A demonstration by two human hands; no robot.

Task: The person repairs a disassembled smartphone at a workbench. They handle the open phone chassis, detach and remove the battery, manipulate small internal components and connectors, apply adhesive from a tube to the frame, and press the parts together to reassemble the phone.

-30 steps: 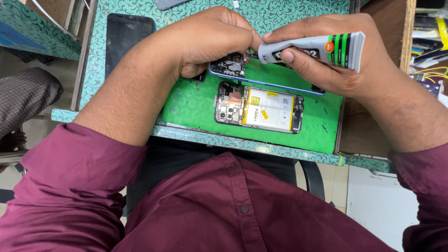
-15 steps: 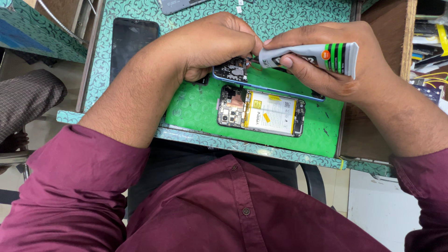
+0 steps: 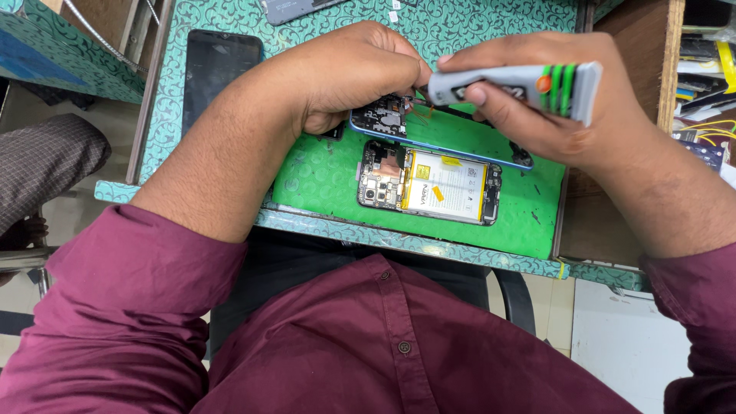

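The left hand (image 3: 360, 73) pinches the blue phone frame (image 3: 437, 142) by its left end over the green mat (image 3: 322, 172); thin and fragile, best held by edges. The right hand (image 3: 537, 100) grips a soft glue tube (image 3: 514, 83).

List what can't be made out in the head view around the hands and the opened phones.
- Tube tip: hidden behind the left hand fingers, head view.
- Blue-edged phone frame: upper part covered by both hands.
- Right hand grip: fingertips wrapped behind the tube.
- Grey phone: cut off by the top edge.
- Open phone board parts: too small to tell.
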